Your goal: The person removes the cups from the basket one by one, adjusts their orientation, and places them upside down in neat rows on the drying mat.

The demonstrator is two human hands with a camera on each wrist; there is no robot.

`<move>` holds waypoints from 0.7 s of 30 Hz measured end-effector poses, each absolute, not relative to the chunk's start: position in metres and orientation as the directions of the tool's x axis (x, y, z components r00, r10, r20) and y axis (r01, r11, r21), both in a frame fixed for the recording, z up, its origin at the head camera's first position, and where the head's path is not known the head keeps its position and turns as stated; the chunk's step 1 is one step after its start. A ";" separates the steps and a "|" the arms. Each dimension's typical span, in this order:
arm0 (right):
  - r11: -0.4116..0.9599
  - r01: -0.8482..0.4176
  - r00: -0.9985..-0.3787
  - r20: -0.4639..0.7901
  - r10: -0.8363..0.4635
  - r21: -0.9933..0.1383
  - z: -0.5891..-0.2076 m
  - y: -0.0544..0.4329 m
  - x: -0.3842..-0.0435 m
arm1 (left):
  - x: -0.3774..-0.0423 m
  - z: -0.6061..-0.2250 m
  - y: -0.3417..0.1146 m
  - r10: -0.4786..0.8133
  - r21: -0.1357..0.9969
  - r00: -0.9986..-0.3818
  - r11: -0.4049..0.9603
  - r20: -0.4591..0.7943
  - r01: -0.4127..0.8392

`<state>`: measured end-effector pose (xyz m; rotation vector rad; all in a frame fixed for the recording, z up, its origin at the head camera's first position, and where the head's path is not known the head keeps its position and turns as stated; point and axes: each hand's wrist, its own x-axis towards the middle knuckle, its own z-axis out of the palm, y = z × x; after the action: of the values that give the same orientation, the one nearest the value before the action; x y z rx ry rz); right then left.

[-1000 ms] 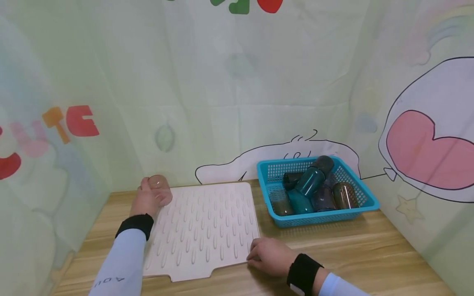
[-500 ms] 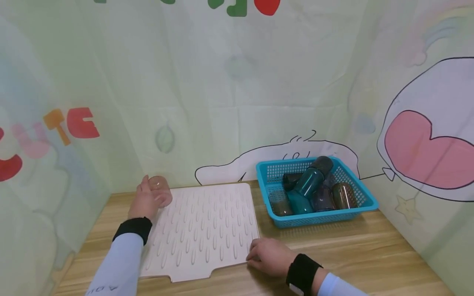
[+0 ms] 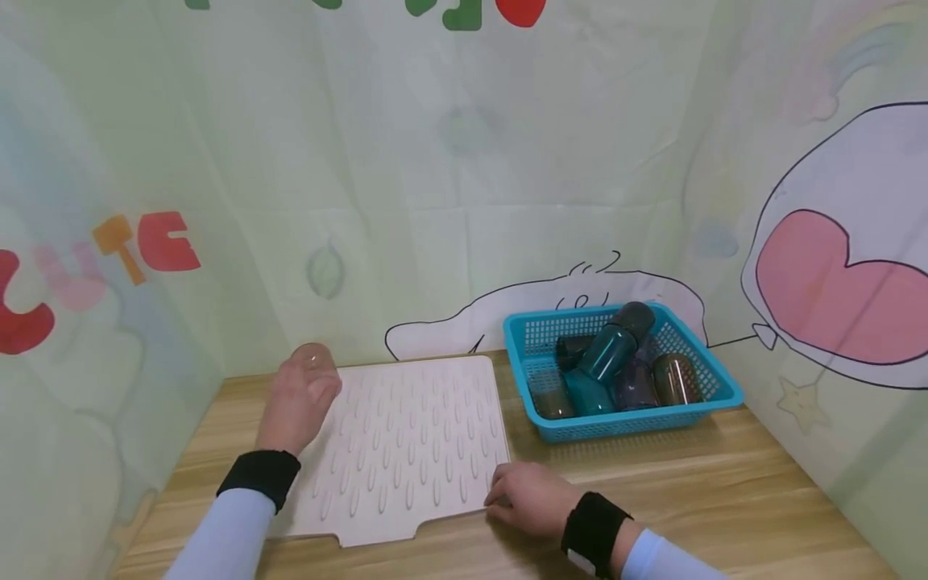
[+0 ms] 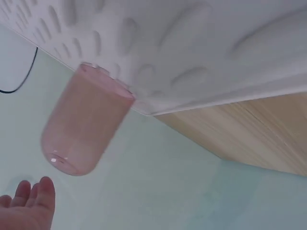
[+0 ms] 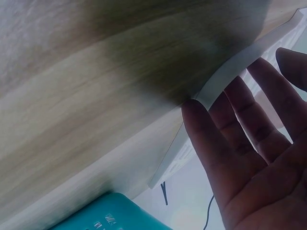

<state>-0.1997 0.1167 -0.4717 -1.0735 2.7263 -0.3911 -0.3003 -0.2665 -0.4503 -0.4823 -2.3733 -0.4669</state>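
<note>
A clear pink cup (image 4: 88, 120) stands upside down, rim down, on the far left corner of a white ribbed drying mat (image 3: 406, 443). My left hand (image 3: 300, 403) is just in front of the cup in the head view and partly hides it. The left wrist view shows a gap between the left hand's fingers (image 4: 45, 194) and the cup's closed end. At the mat's near right corner, my right hand (image 3: 532, 499) touches the edge. Its fingers (image 5: 196, 115) are extended, with the fingertips at the mat's rim in the right wrist view.
A blue plastic basket (image 3: 616, 427) with several dark, teal and brown cups stands behind the right hand, right of the mat. The wooden table (image 3: 667, 475) meets a printed cloth wall (image 3: 406, 201) at the back and sides.
My left hand has let go of the pink cup and risen slightly, now covering more of it in the head view. The right hand stays at the mat's corner.
</note>
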 end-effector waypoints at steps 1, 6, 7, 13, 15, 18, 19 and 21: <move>0.703 -0.640 -0.721 -0.073 -0.689 -0.309 -0.473 0.117 -0.200 | -0.296 -0.451 -0.263 0.226 0.178 -0.707 0.876 0.671 0.449; 0.700 -0.641 -0.719 -0.072 -0.691 -0.313 -0.474 0.116 -0.198 | -0.272 -0.453 -0.241 0.109 0.322 -0.836 0.890 0.537 0.323; 0.701 -0.640 -0.719 -0.075 -0.691 -0.315 -0.474 0.116 -0.198 | -0.268 -0.452 -0.236 0.095 0.356 -0.860 0.883 0.502 0.306; 0.700 -0.640 -0.719 -0.075 -0.691 -0.318 -0.471 0.117 -0.196 | -0.248 -0.449 -0.207 0.158 0.398 -0.926 0.869 0.342 0.295; 0.691 -0.651 -0.711 -0.066 -0.700 -0.314 -0.470 0.117 -0.196 | -0.242 -0.449 -0.197 0.185 0.391 -0.937 0.872 0.295 0.295; 0.679 -0.665 -0.700 -0.058 -0.712 -0.311 -0.469 0.117 -0.195 | -0.231 -0.450 -0.184 0.223 0.369 -0.948 0.881 0.227 0.296; 0.676 -0.668 -0.697 -0.058 -0.715 -0.310 -0.469 0.118 -0.195 | -0.228 -0.451 -0.179 0.235 0.363 -0.951 0.884 0.202 0.295; 0.672 -0.673 -0.693 -0.055 -0.719 -0.309 -0.469 0.118 -0.194 | -0.221 -0.452 -0.172 0.260 0.360 -0.953 0.883 0.155 0.299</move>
<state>-0.1943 0.1181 -0.4691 -1.1398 2.7124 -0.3977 -0.2206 -0.1721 -0.4520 -0.4391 -2.9491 -0.5892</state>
